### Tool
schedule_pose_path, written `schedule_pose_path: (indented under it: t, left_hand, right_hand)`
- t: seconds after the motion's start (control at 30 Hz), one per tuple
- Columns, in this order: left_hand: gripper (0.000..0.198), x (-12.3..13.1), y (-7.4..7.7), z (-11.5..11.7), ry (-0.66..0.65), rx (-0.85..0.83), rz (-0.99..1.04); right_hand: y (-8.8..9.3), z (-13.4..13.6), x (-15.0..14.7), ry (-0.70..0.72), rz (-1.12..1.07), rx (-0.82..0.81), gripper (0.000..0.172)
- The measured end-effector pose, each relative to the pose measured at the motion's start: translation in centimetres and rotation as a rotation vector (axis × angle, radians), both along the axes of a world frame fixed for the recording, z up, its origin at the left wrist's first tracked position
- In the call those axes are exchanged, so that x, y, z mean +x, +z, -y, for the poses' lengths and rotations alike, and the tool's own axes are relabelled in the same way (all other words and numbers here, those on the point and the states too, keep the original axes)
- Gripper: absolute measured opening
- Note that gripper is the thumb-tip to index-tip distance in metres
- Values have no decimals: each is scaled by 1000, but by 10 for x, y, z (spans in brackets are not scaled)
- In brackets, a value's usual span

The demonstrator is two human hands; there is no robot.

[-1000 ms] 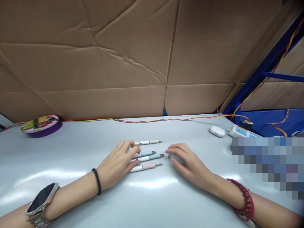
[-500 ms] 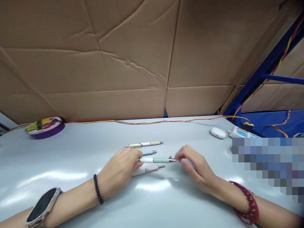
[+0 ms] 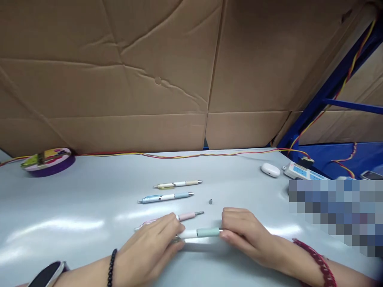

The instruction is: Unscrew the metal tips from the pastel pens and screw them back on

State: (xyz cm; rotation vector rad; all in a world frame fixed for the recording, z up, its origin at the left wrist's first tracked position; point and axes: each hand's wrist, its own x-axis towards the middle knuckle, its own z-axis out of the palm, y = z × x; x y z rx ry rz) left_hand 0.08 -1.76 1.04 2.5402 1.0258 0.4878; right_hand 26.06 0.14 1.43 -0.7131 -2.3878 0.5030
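My left hand grips the rear part of a green and white pen, which lies level just above the table. The fingertips of my right hand pinch the same pen's metal tip. Behind my left hand is a pink pen, its left part partly covered by that hand and its inner metal end showing. Farther back lie a blue and white pen and a beige and white pen, roughly parallel. A small metal pen tip rests on the table to the right of the blue pen.
A purple round box sits at the table's back left. At the right are a white earphone case and a power strip. Red and yellow wires run along the back edge before a cardboard sheet. A blurred patch covers the right side.
Both hands have come nearer with the green pen, and my right fingers have closed on its tip. The blue pen and the small metal tip are now uncovered. The view has shifted slightly.
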Motion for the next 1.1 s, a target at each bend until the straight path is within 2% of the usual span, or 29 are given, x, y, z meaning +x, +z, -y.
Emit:
schedule_pose_path:
  t: [0.17, 0.3, 0.37, 0.43, 0.5, 0.57, 0.67, 0.77, 0.93, 1.1]
  left_hand:
    - [13, 2, 6, 1, 42, -143, 11]
    - [31, 4, 6, -3, 46, -174, -1]
    - [33, 4, 4, -5, 55, -201, -8]
    - [31, 3, 2, -6, 76, -234, 12]
    - [27, 2, 1, -6, 95, -254, 24]
    - [20, 1, 0, -7, 80, -254, -7]
    - [21, -1, 0, -8, 25, -230, -72]
    - [21, 0, 1, -9, 9, -214, -68]
    - [22, 3, -1, -7, 25, -206, -54]
    - [23, 3, -1, -6, 22, -175, 3]
  right_hand:
    - [1, -2, 5, 63, 104, 24, 46]
    - [-2, -3, 7, 64, 217, 145, 43]
    - [-4, -3, 7, 40, 263, 194, 48]
    - [-5, -2, 6, 33, 268, 178, 54]
    - [-6, -1, 4, 20, 246, 133, 52]
    - [-7, 0, 3, -18, 195, 109, 44]
    - [-10, 0, 1, -71, 106, 128, 28]
    - [-12, 0, 2, -61, 75, 136, 16]
    - [-9, 2, 1, -81, 52, 42, 28]
    - [-5, 5, -2, -68, -28, 31, 20]
